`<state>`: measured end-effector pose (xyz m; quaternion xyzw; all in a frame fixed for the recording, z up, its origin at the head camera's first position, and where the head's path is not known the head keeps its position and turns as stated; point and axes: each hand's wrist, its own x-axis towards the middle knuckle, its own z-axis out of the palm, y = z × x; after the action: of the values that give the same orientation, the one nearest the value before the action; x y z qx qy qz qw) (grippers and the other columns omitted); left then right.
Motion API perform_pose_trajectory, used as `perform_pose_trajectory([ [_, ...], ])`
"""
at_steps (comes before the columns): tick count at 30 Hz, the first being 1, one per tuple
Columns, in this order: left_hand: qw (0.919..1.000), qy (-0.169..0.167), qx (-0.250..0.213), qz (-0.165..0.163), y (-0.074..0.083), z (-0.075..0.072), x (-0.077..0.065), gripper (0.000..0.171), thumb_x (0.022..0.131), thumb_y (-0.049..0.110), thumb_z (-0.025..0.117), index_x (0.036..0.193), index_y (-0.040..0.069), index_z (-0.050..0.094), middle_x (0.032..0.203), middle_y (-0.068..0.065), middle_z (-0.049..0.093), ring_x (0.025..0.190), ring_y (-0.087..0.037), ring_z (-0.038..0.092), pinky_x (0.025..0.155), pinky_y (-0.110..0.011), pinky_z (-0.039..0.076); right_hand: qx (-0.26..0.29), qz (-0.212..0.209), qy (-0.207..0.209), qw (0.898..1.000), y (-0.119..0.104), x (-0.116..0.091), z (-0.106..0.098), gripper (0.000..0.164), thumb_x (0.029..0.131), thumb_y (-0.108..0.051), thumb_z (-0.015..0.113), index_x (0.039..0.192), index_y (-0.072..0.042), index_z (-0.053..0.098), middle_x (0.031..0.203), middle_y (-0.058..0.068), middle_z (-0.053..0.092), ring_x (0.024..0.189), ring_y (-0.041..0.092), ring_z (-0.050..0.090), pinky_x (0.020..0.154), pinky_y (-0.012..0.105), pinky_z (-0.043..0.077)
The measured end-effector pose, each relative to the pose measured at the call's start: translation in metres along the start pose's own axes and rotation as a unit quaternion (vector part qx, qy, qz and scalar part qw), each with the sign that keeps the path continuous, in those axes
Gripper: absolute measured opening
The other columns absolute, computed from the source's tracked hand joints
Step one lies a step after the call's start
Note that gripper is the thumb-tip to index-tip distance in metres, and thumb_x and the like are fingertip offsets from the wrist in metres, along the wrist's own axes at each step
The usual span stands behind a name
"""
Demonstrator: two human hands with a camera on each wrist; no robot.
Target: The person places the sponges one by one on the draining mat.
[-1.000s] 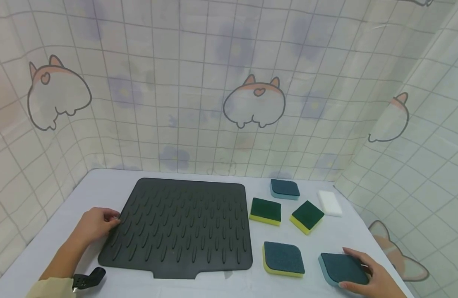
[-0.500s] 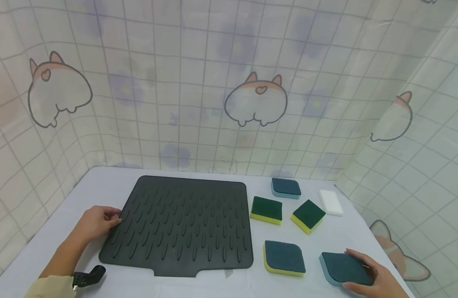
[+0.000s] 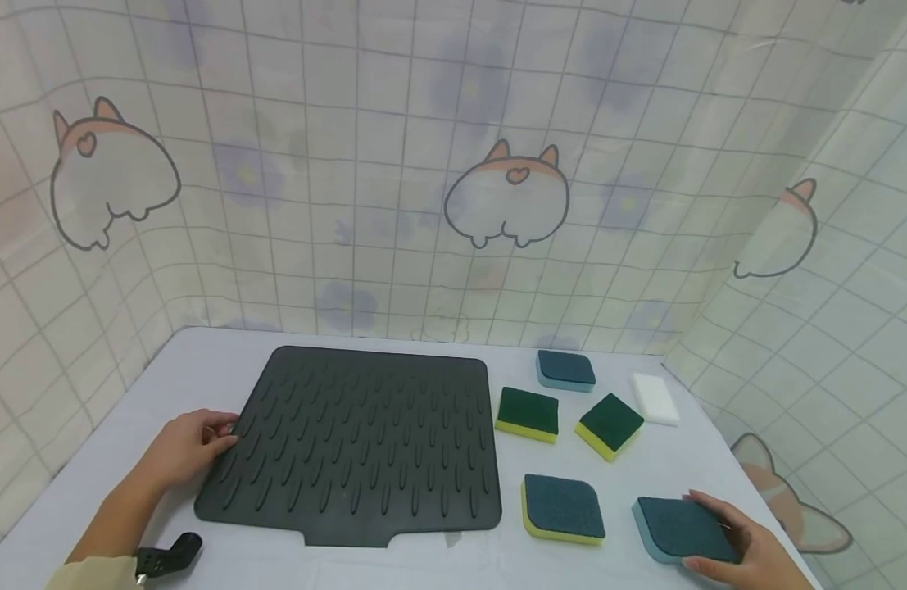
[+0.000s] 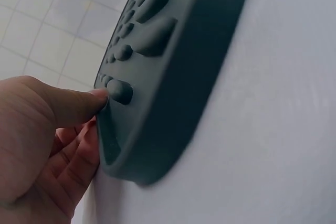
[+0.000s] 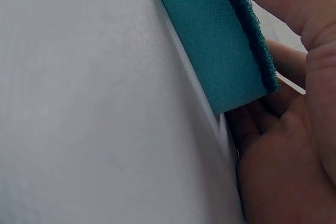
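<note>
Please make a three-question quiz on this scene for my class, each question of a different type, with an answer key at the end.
1. True or false: the left hand touches the edge of the dark mat.
2. Multiple choice: what does the right hand hold?
A) a white block
B) an all-blue sponge
C) the dark mat
3. Count: how many yellow-layered sponges does the head view show?

Key:
1. True.
2. B.
3. Three: two topped in green and one topped in blue.
</note>
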<state>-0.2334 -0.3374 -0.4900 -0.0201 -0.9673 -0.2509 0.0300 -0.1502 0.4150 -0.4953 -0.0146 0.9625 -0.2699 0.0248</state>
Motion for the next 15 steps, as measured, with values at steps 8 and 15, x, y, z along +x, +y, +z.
perform_pose_trajectory([
  [8, 0.9998, -0.003, -0.018, 0.007, -0.0067, 0.0027, -0.0002, 0.04, 0.086, 0.017, 0.066, 0.119, -0.004, 0.06, 0.084, -0.002, 0.059, 0.073, -0.016, 0.049, 0.063, -0.032, 0.04, 0.012, -0.013, 0.005, 1.0, -0.0004, -0.0013, 0.0001, 0.081, 0.073, -0.046, 0.076, 0.138, -0.011, 0.043, 0.135, 0.015, 0.051, 0.104, -0.021, 0.037, 0.084, 0.031, 0.052],
  [15, 0.9991, -0.017, -0.037, 0.006, -0.0093, 0.0009, -0.0012, 0.041, 0.088, 0.019, 0.064, 0.122, -0.004, 0.058, 0.087, -0.004, 0.058, 0.076, -0.016, 0.048, 0.064, -0.031, 0.04, 0.007, -0.01, 0.012, 1.0, 0.0012, -0.001, -0.0003, 0.083, 0.07, -0.049, 0.077, 0.137, -0.012, 0.045, 0.135, 0.012, 0.052, 0.104, -0.024, 0.034, 0.084, 0.02, 0.049],
])
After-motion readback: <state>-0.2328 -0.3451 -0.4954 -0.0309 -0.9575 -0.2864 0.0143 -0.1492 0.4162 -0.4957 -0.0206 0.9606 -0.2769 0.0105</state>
